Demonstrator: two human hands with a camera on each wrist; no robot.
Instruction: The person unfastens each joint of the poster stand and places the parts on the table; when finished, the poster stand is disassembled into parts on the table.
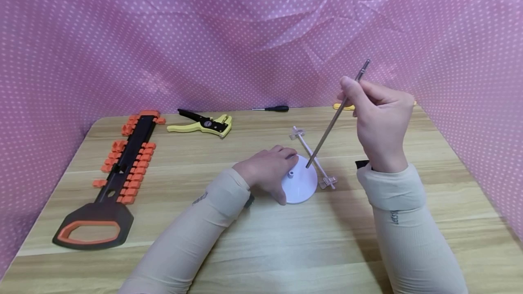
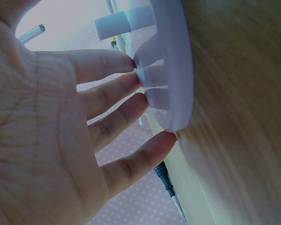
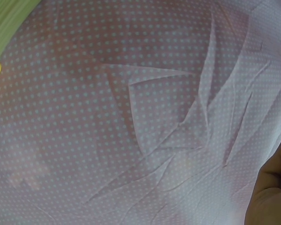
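A round white disc (image 1: 302,185) with a short upright stub (image 1: 291,174) lies on the table. My left hand (image 1: 269,169) rests on its left part, thumb at the near side. In the left wrist view, the fingertips (image 2: 140,101) of fairly straight fingers touch the disc's top and rim. Above and to the right, my right hand (image 1: 384,124) pinches a thin metal rod (image 1: 332,124) between thumb and fingers. The rod slants down left, its lower end over the disc. Only an edge of the right hand (image 3: 271,187) appears in the right wrist view.
Behind the disc lies a thin white rod (image 1: 311,153) with clear end pieces. Yellow-black wire strippers (image 1: 208,124), a black-handled screwdriver (image 1: 278,109) and a yellow object (image 1: 344,106) lie farther back. On the left is a long black rack (image 1: 130,158) with orange clips. Pink dotted cloth (image 1: 261,35) surrounds the table.
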